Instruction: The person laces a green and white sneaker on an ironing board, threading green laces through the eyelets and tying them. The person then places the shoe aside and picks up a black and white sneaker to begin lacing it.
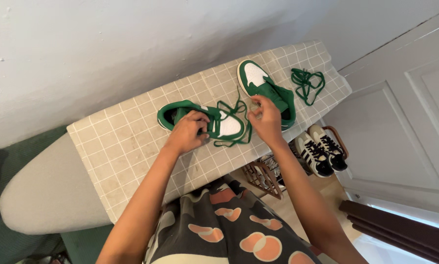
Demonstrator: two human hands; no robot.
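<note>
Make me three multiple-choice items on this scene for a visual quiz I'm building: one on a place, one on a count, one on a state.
1. Where does the loose green lace lie?
A. On the board beyond the far shoe
B. On the floor
C. Inside a shoe

2. How many green and white shoes sit on the ironing board?
A. One
B. Two
C. Three

3. What is the left hand doing?
A. Hanging free
B. Gripping the near shoe
C. Pressing the wall

Answers: 1 A, it rests on the checked cover past the far shoe. 2 B, two show. 3 B, its fingers close on the shoe while the right hand pinches lace.
</note>
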